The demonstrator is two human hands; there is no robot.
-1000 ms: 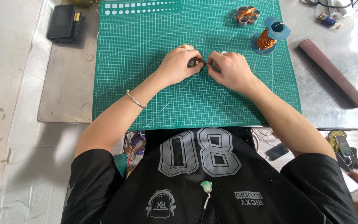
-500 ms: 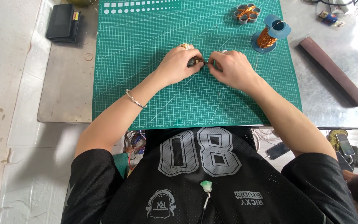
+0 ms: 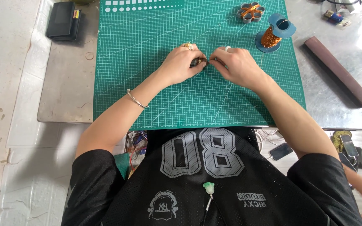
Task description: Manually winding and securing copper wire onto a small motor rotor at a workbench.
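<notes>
My left hand [image 3: 182, 65] and my right hand [image 3: 236, 65] meet over the middle of a green cutting mat [image 3: 156, 33]. Between their fingertips they pinch a small dark round part [image 3: 198, 62], mostly hidden by the fingers. The left wrist wears a thin bracelet, and a ring shows on each hand. A thin copper wire seems to run from the part toward a blue spool of copper wire [image 3: 273, 35] at the mat's far right.
A small coil holder with copper windings [image 3: 251, 11] sits beyond the spool. A long dark bar [image 3: 338, 70] lies on the metal table at right. A black wallet-like case [image 3: 63, 25] lies far left. Phones [image 3: 281, 150] rest below the table edge.
Both hands stay pinched together at the same spot on the mat. Only slight finger shifts show.
</notes>
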